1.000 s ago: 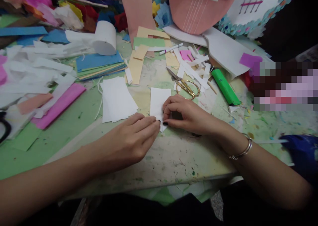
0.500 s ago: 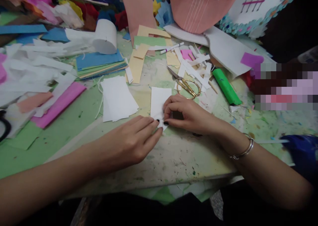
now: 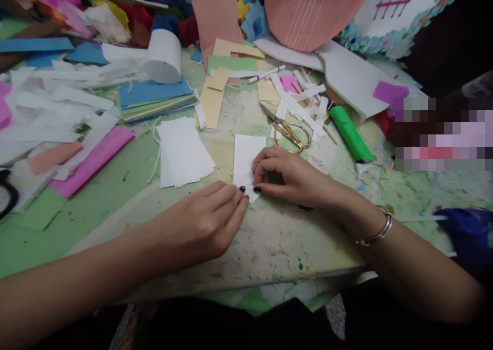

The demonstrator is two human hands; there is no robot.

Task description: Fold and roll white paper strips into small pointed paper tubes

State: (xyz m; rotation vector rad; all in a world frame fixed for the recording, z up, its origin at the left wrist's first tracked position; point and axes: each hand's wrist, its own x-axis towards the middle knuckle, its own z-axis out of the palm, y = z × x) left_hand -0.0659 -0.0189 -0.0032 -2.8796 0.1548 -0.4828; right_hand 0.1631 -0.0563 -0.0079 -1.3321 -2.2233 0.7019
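Observation:
A small white paper strip [image 3: 246, 152] with a crinkled left edge lies on the table in front of me. My left hand [image 3: 215, 216] pinches its lower left corner between thumb and fingers. With bent fingers and thumb together, my right hand [image 3: 287, 175] grips the paper's right edge near the bottom. To the left rests a fanned stack of white paper pieces [image 3: 183, 155]. Gold-handled scissors [image 3: 287, 130] lie just beyond my right hand, their blades pointing away to the left.
Beyond the stack are coloured paper sheets [image 3: 154, 98] and a white roll [image 3: 164, 57]. Paper scraps [image 3: 54, 101] cover the left side. A green wrapped packet [image 3: 350, 134] lies at right, and a pink round craft piece [image 3: 311, 16] stands behind. At far right is a blurred-out person [image 3: 458, 134].
My left hand has drawn slightly left and down along the paper's lower edge, so more of the bottom corner shows. My right hand has stayed in place.

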